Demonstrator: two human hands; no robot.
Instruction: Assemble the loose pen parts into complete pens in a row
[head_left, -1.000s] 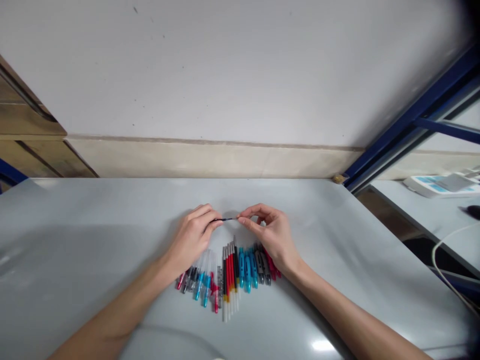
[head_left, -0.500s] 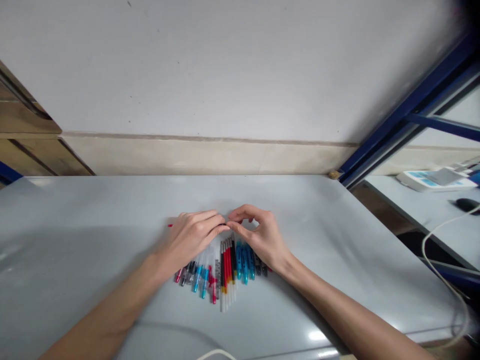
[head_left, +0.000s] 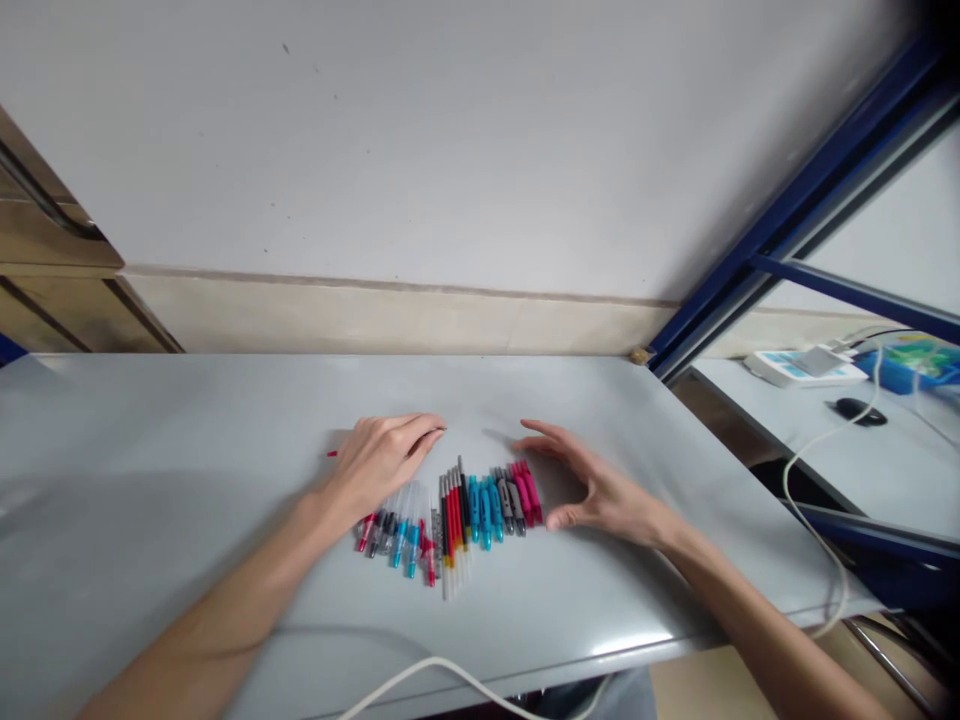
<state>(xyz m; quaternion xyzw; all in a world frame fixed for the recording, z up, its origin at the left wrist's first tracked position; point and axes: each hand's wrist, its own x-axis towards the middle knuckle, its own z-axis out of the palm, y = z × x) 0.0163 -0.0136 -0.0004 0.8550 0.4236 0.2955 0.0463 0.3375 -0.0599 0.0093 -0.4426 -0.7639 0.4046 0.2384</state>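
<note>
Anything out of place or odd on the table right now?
Mostly tidy: the pen parts lie in sorted rows between the hands. One red piece pokes out beyond the left hand, apart from the rows. A white cable crosses the table's near edge.

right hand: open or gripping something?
Open. The right hand hovers beside the pen parts, fingers spread, nothing visible between them.

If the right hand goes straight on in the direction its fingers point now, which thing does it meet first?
The right hand is open, its fingers pointing left at the row of pen parts. It would probably meet the pink caps at the row's right end first; the gap looks small.
</note>
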